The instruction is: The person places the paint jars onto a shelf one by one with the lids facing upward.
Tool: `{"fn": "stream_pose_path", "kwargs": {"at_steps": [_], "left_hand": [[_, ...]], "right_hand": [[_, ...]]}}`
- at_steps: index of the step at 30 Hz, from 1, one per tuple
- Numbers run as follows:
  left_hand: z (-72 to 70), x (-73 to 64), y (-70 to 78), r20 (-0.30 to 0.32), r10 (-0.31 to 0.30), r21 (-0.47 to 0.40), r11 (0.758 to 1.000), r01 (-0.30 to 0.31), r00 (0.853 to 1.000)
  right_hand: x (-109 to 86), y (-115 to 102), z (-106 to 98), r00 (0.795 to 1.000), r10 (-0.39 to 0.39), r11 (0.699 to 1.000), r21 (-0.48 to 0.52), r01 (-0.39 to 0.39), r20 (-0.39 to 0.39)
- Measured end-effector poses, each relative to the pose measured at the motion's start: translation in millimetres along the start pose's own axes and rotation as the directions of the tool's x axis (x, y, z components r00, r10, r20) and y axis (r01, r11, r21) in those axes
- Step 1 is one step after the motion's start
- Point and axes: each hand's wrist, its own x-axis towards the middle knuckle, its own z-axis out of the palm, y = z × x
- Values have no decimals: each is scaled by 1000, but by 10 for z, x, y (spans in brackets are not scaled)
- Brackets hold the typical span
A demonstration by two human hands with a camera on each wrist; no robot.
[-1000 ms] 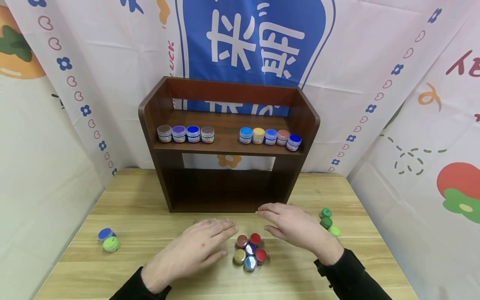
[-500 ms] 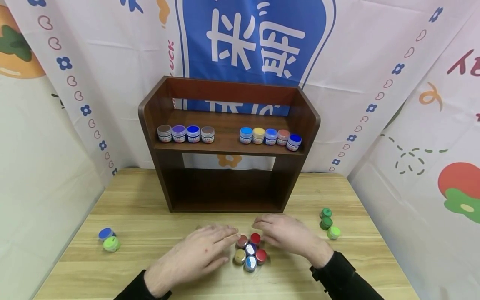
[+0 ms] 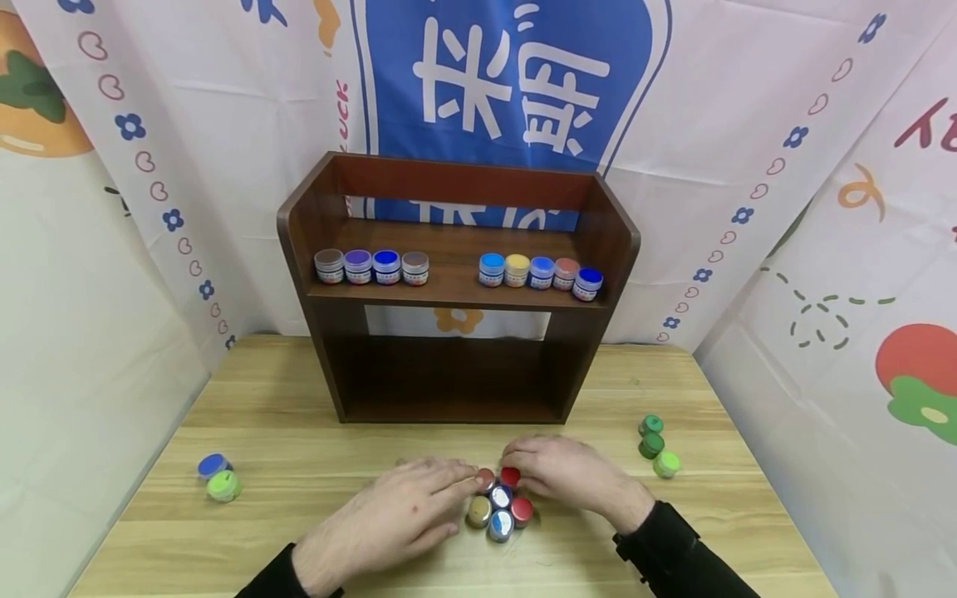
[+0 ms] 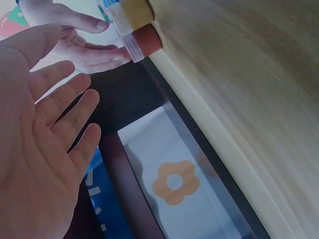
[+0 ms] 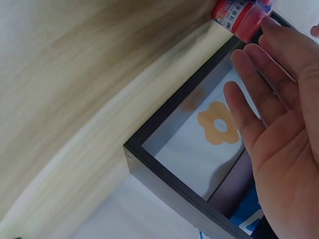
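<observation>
A cluster of small paint jars with coloured lids stands on the table (image 3: 441,573) between the hands. My left hand (image 3: 399,511) reaches in from the left, fingers extended, index fingertip at the brown-lidded jar (image 3: 485,479); its thumb is apart from the jars. From the right, my right hand (image 3: 571,477) has its fingertips and thumb close about the red-lidded jar (image 3: 511,476); whether they touch it is unclear. In the right wrist view its fingers are loosely extended beside a red jar (image 5: 241,20). Blue-lidded (image 3: 502,523), gold-lidded (image 3: 479,511) and another red-lidded jar (image 3: 522,510) sit nearer.
Behind the hands stands a dark brown two-tier shelf (image 3: 456,301), several jars along its upper board, including a yellow one (image 3: 517,270). A blue-lidded jar (image 3: 213,464) and a light green jar (image 3: 223,486) lie left. Green jars (image 3: 651,445) sit right. Printed cloth hangs behind.
My right hand has come down and leftward to the red-lidded jar at the back of the cluster. My left hand has shifted slightly toward the brown-lidded jar. The jars stay in place.
</observation>
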Motion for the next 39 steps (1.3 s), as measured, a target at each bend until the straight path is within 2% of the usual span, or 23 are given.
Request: {"fn": "stream_pose_path", "kwargs": {"at_steps": [5, 19, 25, 31, 39], "left_hand": [[13, -4, 7, 13, -7, -6, 1000, 7, 1000], [2, -17, 1, -28, 2, 25, 1000, -1, 1000], [-38, -10, -11, 26, -45, -16, 999, 45, 999], [-67, -13, -15, -14, -31, 25, 999, 32, 999], [-122, -8, -39, 2, -73, 14, 997, 73, 997]], "right_hand": [[16, -4, 30, 999, 21, 1000, 21, -22, 45], [32, -16, 34, 999, 34, 999, 26, -35, 25], [22, 2, -56, 999, 38, 999, 25, -37, -6], [24, 14, -164, 999, 51, 998, 21, -51, -19], [36, 2, -345, 997, 58, 998, 23, -56, -50]]}}
